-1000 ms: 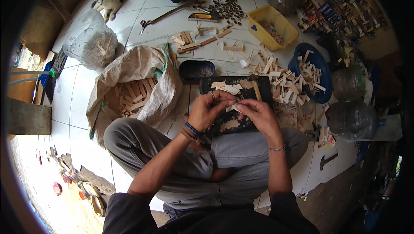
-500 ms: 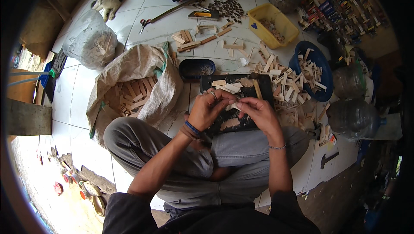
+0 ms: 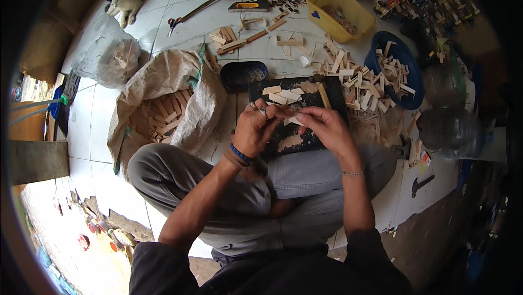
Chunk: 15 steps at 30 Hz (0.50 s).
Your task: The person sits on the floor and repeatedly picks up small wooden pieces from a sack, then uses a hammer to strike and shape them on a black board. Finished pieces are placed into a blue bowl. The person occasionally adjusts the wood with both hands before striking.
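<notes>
Where hands [image 3: 289, 126] meet: wood piece [image 3: 295, 121].

Soft daylight falls on the white floor [image 3: 180, 34], brightest above and to the left of the sack [image 3: 163, 93], where the tiles look slightly washed out. Shadows are faint and diffuse; the darkest lie under the knees below the sack. Right of the sack, the far side dims into murk. The fisheye bends tile lines, and a black vignette rings the blurred rim.
</notes>
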Tool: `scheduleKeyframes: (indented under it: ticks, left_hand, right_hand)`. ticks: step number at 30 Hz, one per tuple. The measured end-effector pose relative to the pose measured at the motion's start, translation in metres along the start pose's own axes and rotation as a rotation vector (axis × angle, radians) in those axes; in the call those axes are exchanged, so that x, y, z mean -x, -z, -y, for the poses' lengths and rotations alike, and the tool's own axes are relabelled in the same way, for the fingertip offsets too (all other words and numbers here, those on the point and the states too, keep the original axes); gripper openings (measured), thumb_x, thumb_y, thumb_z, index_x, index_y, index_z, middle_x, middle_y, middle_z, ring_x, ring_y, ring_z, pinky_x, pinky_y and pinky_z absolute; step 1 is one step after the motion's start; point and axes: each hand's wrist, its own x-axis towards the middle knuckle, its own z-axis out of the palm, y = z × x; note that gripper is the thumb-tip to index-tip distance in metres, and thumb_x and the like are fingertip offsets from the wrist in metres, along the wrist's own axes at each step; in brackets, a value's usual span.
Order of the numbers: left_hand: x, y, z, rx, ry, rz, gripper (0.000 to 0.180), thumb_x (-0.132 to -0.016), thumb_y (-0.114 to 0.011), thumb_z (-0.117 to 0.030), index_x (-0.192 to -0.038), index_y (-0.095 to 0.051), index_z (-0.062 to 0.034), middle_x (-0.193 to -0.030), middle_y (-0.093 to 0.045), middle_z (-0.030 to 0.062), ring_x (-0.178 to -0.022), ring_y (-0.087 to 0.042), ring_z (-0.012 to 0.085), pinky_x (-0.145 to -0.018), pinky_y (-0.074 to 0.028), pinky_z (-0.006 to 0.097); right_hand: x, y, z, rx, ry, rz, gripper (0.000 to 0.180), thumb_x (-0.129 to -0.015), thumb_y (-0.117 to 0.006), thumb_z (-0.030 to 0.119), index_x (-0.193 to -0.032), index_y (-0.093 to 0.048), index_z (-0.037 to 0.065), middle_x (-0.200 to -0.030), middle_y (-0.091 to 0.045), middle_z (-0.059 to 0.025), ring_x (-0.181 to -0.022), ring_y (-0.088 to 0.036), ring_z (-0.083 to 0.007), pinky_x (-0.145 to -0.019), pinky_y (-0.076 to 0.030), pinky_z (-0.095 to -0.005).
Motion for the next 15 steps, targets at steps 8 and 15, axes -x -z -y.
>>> scheduleKeyframes:
  ticks: [8, 15]
  left_hand:
    - [0.006, -0.006, 0.006, -0.135, -0.105, -0.059, 0.028, -0.082, -0.075, 0.002, -0.106, -0.076, -0.0125, -0.106, -0.078, 0.0018, -0.078, -0.063, 0.0224, -0.077, -0.05, 0.036]
    - [-0.003, -0.006, 0.001, -0.127, -0.18, -0.048, 0.033, -0.081, -0.076, 0.003, -0.109, -0.074, -0.013, -0.104, -0.078, 0.0026, -0.08, -0.065, 0.0231, -0.078, -0.053, 0.036]
  right_hand:
    - [-0.002, -0.003, -0.012, 0.012, -0.033, -0.009, 0.028, -0.103, -0.068, 0.023, -0.115, -0.073, -0.001, -0.085, -0.072, -0.0018, -0.077, -0.067, -0.0059, -0.07, -0.05, -0.0226]
    - [0.0, -0.005, -0.014, 0.026, 0.062, -0.055, 0.028, -0.103, -0.067, 0.023, -0.112, -0.073, -0.002, -0.079, -0.072, -0.0026, -0.075, -0.064, -0.0056, -0.067, -0.049, -0.0243]
